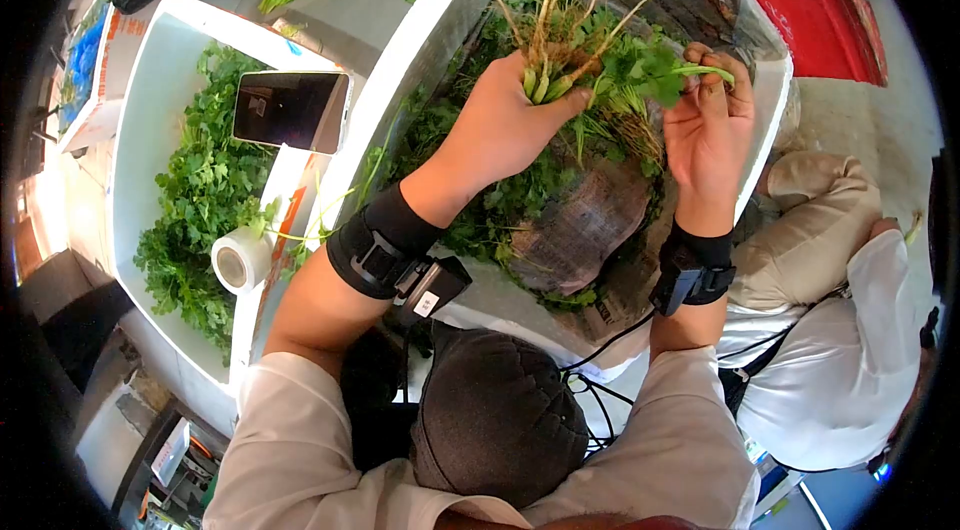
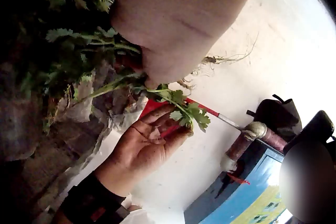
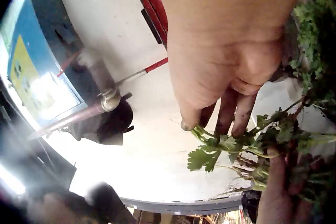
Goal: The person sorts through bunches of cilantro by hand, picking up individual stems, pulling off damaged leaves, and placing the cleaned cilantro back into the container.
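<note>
My left hand point(image 1: 510, 125) grips a bunch of coriander point(image 1: 548, 70) near its base, thin pale roots sticking out past the thumb. To its right, my right hand point(image 1: 712, 130) pinches the stem of a leafy coriander sprig point(image 3: 205, 158) between thumb and fingertips. In the right wrist view the sprig's lobed leaves hang beside the rooted bunch. Both hands are above a white foam box point(image 1: 405, 60) lined with newspaper point(image 1: 585, 220), where more coriander point(image 1: 510, 195) lies. The left hand's fingers are mostly hidden behind the bunch and the back of the hand.
A second foam box point(image 1: 145, 130) full of greens stands at the left. A phone point(image 1: 290, 110) and a roll of clear film point(image 1: 238, 262) rest along its near rim. Another person point(image 1: 820, 290) sits close on the right, below a red basin-like object point(image 1: 800, 0).
</note>
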A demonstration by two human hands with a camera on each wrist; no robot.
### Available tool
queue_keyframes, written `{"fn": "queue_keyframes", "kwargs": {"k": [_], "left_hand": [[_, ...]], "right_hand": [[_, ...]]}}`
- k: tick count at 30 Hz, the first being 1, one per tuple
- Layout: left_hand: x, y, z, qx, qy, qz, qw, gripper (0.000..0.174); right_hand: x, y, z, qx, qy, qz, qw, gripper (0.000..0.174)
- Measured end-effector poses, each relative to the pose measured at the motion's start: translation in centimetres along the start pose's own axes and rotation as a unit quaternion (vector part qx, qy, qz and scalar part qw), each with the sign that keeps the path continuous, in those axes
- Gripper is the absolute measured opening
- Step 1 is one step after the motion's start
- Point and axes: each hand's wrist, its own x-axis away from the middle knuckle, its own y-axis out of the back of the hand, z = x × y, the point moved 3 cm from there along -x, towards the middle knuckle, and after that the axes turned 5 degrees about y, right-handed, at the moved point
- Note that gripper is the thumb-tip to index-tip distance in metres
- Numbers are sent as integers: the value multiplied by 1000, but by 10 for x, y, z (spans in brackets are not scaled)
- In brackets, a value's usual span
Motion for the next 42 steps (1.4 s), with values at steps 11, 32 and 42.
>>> {"fn": "queue_keyframes", "kwargs": {"k": [11,32,42], "left_hand": [[0,-2,2,-76,79,63,992,32],[-2,22,-9,4,35,-155,987,23],[4,-2,-3,-78,33,39,996,33]], "right_hand": [[-8,41,14,-105,46,-113,987,21],[-8,1,7,316,-2,-130,940,22],[3,-17,-20,407,-130,42,903,37]]}}
